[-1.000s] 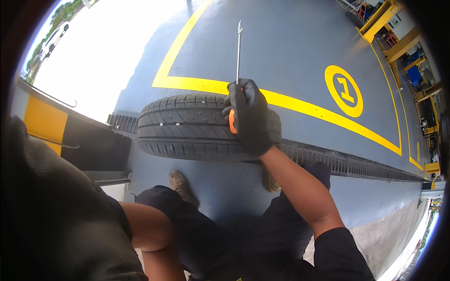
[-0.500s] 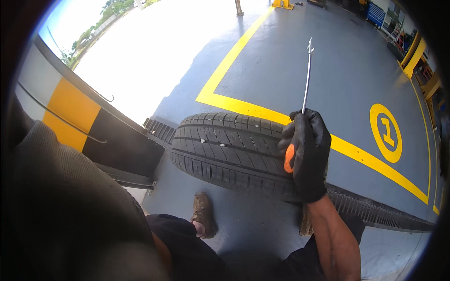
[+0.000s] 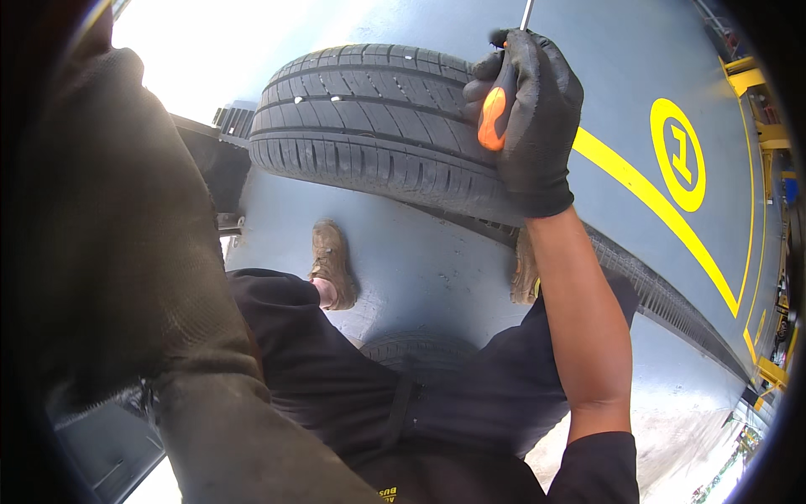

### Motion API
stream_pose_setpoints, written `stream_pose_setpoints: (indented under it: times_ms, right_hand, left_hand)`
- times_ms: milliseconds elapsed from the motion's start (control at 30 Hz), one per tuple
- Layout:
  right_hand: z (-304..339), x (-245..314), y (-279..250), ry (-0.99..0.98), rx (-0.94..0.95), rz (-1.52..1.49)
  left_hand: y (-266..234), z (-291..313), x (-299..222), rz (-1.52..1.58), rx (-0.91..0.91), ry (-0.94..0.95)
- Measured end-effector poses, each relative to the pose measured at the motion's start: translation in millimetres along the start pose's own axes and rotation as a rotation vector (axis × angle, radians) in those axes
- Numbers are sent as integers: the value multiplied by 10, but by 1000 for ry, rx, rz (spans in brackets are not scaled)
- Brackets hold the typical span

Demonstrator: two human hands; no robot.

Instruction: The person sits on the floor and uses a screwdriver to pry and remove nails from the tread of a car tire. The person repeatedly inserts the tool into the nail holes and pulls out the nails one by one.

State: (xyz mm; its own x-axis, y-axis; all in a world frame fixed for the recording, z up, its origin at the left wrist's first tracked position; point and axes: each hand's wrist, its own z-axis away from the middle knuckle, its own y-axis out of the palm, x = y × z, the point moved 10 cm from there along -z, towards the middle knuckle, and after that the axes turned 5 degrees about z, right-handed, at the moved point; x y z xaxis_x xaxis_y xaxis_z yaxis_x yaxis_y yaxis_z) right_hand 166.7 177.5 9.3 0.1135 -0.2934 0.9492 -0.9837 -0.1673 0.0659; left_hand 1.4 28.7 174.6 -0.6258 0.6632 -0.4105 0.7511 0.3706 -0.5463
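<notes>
A black tyre [image 3: 361, 126] stands tread up in front of me, with a few small white bits on its tread. In a black glove, my right hand [image 3: 537, 118] closes round the black-and-orange handle of a tool [image 3: 492, 118] with a thin metal shaft. The shaft runs up out of view, so its tip is hidden. This hand is over the tyre's right end; whether it touches the rubber I cannot tell. Very close at the left, a large blurred grey-brown shape seems to be my raised left hand [image 3: 126, 227] and arm. Its fingers cannot be made out.
My two brown shoes [image 3: 330, 260] rest on the grey floor [image 3: 420, 252]. Between my thighs a second tyre [image 3: 420, 344] partly shows. A dark drain grate [image 3: 672, 294] crosses the floor behind my right arm, near a yellow line [image 3: 638, 181] and a yellow circle [image 3: 701, 155].
The view has tipped downward, so the tyre and right hand appear higher. The tool's forked or hooked tip, visible before, is now out of view. My right hand keeps its grip.
</notes>
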Motion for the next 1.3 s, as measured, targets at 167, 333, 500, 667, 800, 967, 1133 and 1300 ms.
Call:
stream_pose_setpoints:
  times_ms: [167,333,500,667,800,967,1133,1300]
  right_hand:
    - [-34,-35,-142,80,5,5]
    - [-40,235,16,-248,99,347]
    - [-34,333,37,-391,176,419]
    - [-106,96,-58,129,101,-150]
    - [-61,140,116,253,143,-261]
    - [-129,136,77,322,135,-249]
    - [3,237,129,378,223,-253]
    - [229,426,43,441,466,22]
  left_hand:
    - [128,-68,129,25,-8,-9]
    - [46,-112,96,-19,-5,-29]
    - [21,-156,88,-17,-10,-8]
    - [-57,-281,53,-23,-23,32]
    - [-249,-410,33,-44,-93,152]
    - [455,-218,1077,82,-37,-231]
    - [991,246,1329,-144,358,-480]
    - [850,326,1346,-138,333,-537]
